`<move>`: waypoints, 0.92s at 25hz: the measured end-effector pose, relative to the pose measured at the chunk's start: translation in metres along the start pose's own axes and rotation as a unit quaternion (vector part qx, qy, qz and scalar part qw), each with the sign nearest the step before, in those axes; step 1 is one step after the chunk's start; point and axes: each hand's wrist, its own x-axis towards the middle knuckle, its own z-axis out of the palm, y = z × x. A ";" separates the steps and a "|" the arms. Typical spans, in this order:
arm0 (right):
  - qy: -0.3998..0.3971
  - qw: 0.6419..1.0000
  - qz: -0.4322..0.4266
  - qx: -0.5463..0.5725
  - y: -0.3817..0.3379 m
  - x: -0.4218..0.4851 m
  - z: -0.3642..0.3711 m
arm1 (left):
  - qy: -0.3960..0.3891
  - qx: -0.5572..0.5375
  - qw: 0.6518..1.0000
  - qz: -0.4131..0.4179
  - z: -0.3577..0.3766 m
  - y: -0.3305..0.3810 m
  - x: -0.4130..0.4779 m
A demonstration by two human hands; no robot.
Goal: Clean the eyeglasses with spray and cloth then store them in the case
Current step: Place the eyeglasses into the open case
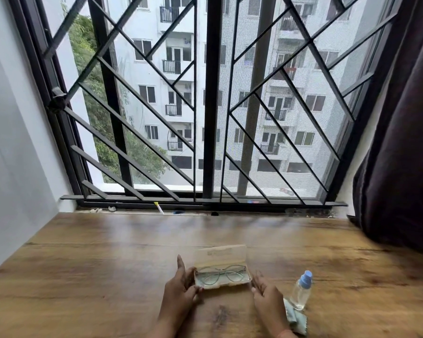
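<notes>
Currently both sets of fingers are spread and slack, nothing grasped. Left hand (181, 286) fingers (196, 290) lie against the left end of the open translucent beige plastic glasses case (222, 276), thumb near its front corner; contact looks light, though blur makes it hard to confirm. Right hand (266, 297) fingers (257, 280) sit just beside the case's right end, apparently not touching.

Thin round metal-framed eyeglasses (221, 274) lie folded inside the case tray, between the two hands, lid (221, 253) tipped back and standing open.

Judged state: either cleaning not started or storing nearly done; cannot be settled from one view. If the lid is to be shut, both ends need steady support.

Risks:
- Case is light and sits on smooth wood-grain counter (108, 264); a one-sided push could skid or spin it.
- Lid snapped down on a raised temple could bend the frame.
- Lenses could be smudged if lifted by the glass instead of the bridge.
- Small clear spray bottle with blue cap (302, 290) stands upright just right of the right hand, base on or touching the pale green cleaning cloth (294, 318); a careless sweep of that wrist could topple it.
</notes>
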 end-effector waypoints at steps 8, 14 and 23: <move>0.017 1.000 -0.010 -0.010 0.010 -0.002 0.008 | 0.212 -0.021 0.977 -0.008 -0.011 0.019 -0.025; 0.084 0.982 -0.121 -0.121 0.006 -0.019 0.021 | 0.348 -0.007 0.935 -0.073 -0.028 0.013 -0.032; 0.074 0.966 -0.170 -0.182 0.010 -0.021 0.028 | 0.389 0.035 0.912 -0.122 -0.030 0.022 -0.036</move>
